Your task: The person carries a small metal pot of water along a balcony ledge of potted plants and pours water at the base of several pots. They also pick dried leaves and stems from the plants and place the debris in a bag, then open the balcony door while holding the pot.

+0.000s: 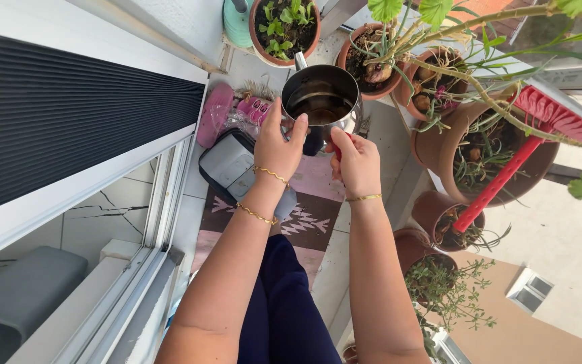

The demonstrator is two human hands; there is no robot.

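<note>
Left hand: grip pressed on the near rim of the steel pot.
Steel pot: held above the patterned rug, liquid inside.
Right hand: grip closed around the pot's side handle.
Red brush: leaning in a terracotta planter.

A shiny silver metal pot holds dark liquid. Thin gold bracelets circle both wrists. The trousers are navy blue. The rug is pale pink with a dark brown band carrying a white zigzag pattern. Pink slippers lie beside a grey and black box. The flowerpots are terracotta brown with green plants. The broom is bright red.
</note>
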